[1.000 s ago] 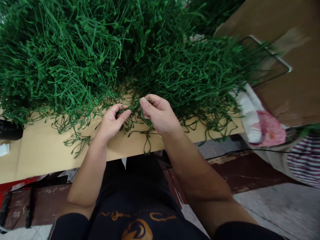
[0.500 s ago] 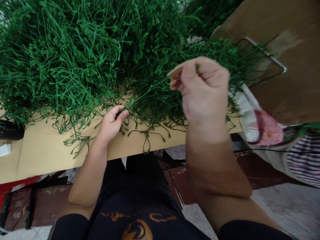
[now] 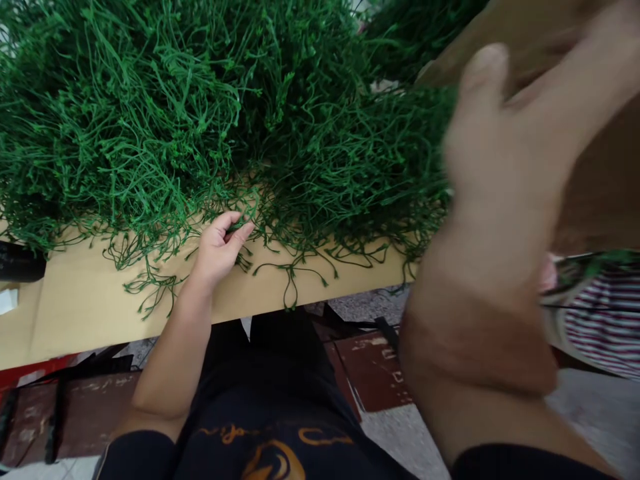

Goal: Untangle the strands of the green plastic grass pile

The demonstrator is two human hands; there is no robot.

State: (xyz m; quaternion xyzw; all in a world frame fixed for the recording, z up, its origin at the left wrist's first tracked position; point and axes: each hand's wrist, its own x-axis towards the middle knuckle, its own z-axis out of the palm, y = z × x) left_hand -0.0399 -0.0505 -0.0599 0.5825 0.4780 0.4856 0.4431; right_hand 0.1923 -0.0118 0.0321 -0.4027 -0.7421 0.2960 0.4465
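Note:
My left hand [image 3: 220, 247] is closed in a pinch at the front of a large heap of green stringy sprigs [image 3: 165, 100], which look like artificial greenery. Between its thumb and fingers is a small green sprig [image 3: 245, 219]. My right hand [image 3: 520, 127] is raised at the upper right, blurred, in front of a brown board-like surface [image 3: 600, 193]. Its thumb stands apart from the fingers, which stretch toward the right edge of the view. I see nothing held in it, though the fingertips are partly out of view.
Tan cardboard [image 3: 95, 300] covers the table under the heap, with loose stem ends along its front. A black object [image 3: 23, 260] and a white piece [image 3: 7, 300] lie at the left. Striped cloth [image 3: 605, 327] hangs at the right. A worn red-brown bench [image 3: 373, 367] stands below.
My right hand has swung right and up, away from the heap, and its pinch has opened. It now covers the metal wire loop. My left hand has barely moved.

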